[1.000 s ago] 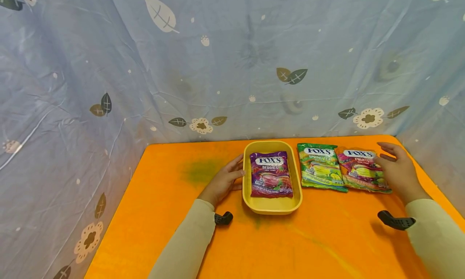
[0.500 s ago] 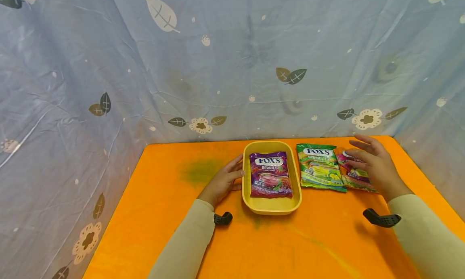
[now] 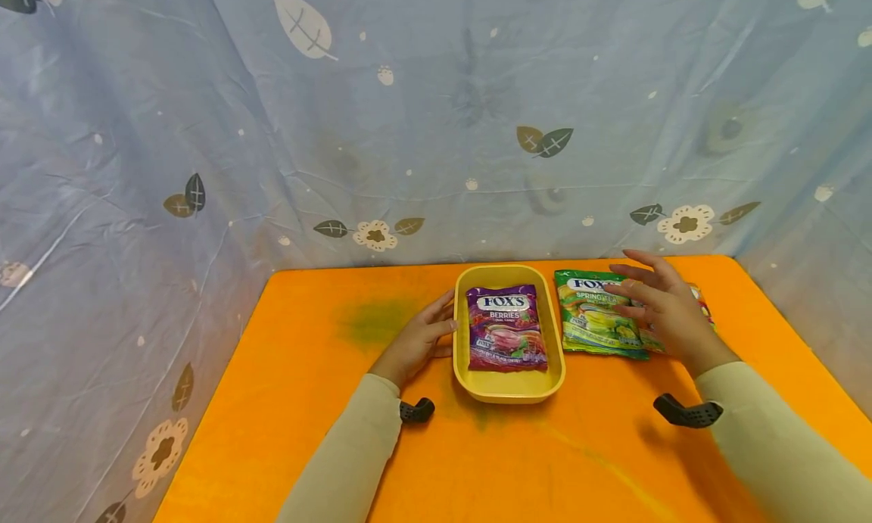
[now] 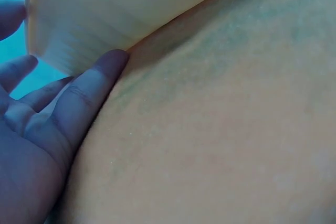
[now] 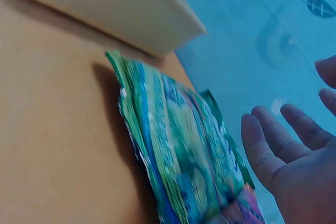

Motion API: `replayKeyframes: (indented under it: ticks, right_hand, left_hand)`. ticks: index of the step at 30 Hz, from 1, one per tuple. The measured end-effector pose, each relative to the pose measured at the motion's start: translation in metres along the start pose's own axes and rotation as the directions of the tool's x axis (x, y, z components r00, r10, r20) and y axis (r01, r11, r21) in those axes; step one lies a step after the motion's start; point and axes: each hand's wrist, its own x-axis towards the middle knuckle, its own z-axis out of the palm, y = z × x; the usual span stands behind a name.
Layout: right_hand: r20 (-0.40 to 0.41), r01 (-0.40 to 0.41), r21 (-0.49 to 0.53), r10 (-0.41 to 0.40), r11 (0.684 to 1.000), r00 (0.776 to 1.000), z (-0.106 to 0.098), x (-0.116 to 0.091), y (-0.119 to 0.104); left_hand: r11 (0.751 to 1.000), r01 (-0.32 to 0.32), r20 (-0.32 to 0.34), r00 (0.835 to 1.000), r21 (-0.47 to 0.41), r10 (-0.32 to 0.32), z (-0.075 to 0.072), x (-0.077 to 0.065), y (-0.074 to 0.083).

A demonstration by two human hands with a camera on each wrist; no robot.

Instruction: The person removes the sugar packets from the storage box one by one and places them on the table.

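Note:
A yellow plastic tray (image 3: 511, 387) holds a purple bag of Fox's Berries candy (image 3: 506, 330), lying face up. My left hand (image 3: 417, 340) rests against the tray's left side, its fingers extended; in the left wrist view the fingertips touch the pale tray wall (image 4: 105, 14). To the tray's right lies a green Spring Tea candy bag (image 3: 589, 322), beside a Fruits candy bag (image 3: 702, 300) that my right hand (image 3: 671, 322) partly hides. That hand hovers with spread fingers over the two bags and holds nothing. The green bag (image 5: 178, 135) also shows in the right wrist view.
The orange table (image 3: 327, 432) runs up to a light blue patterned curtain (image 3: 422, 129) at the back and sides. Green smudges (image 3: 371, 322) mark the tabletop left of the tray. A black wrist mount (image 3: 688, 413) sits at the right sleeve.
My right hand has moved left, from the far edge of the Fruits bag to above where it meets the green bag. The left hand and the tray stay in place.

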Motion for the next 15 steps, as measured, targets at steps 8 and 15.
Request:
replayKeyframes:
  ticks: [8, 15]
  right_hand:
    - [0.045, 0.004, -0.033, -0.002, 0.999, 0.999, 0.031, 0.005, 0.002]
    - [0.07, -0.027, -0.08, 0.033, 0.996, 0.997, 0.054, 0.006, -0.001]
  left_hand:
    - [1.0, 0.001, 0.001, 1.0, 0.003, -0.001, 0.0, -0.001, 0.002]
    - [1.0, 0.001, 0.009, 1.0, -0.009, -0.001, 0.0, -0.003, 0.003]
